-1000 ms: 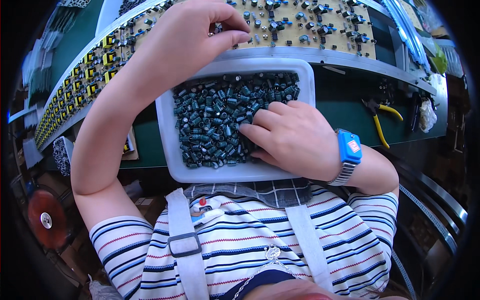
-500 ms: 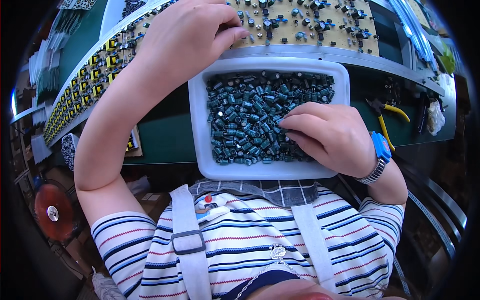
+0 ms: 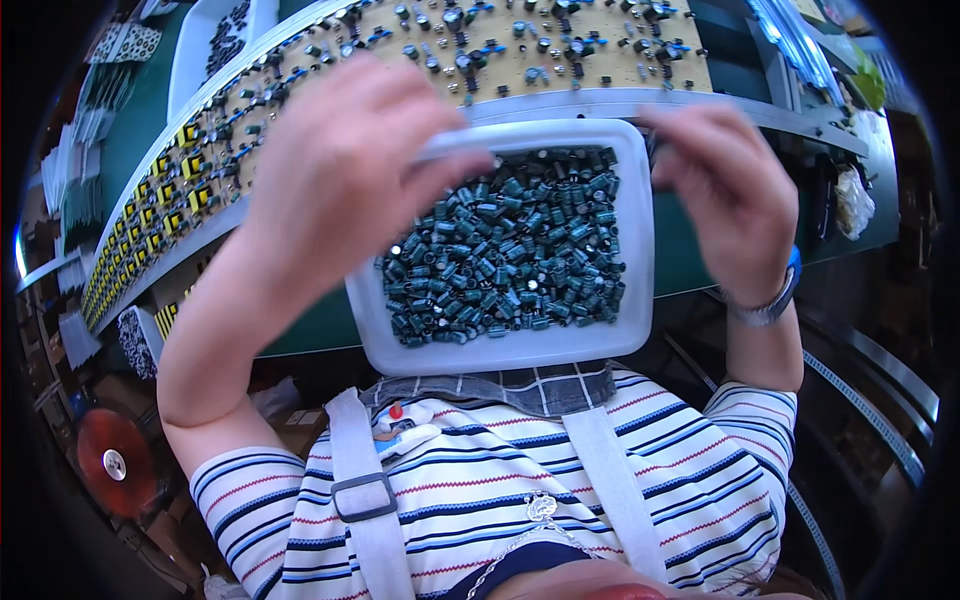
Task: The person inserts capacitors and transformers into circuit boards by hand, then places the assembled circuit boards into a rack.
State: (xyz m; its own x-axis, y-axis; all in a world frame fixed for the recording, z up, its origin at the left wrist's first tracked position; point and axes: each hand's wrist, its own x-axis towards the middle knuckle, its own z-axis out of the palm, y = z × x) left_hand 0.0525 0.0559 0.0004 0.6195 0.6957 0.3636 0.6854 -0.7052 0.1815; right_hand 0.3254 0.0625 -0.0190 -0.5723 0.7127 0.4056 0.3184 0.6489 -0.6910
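Observation:
A white plastic tray filled with small green cylindrical capacitors stands in front of me. My left hand, smeared by motion, hangs over the tray's far left corner, its thumb reaching above the capacitors. Whether it holds anything does not show. Beyond the tray's far right corner is my right hand, also blurred, fingers curled together by the metal rail. What they hold, if anything, cannot be made out. Past the rail lies a tan circuit board panel set with several capacitors and other parts.
More boards with yellow components run along the left. A second white container with dark parts stands at the far left. A clear plastic bag lies at the right. A red round fan is low on the left.
My right hand has lifted out of the tray and moved right and away from me. My left hand has drawn back from the board toward the tray. The yellow-handled pliers no longer show.

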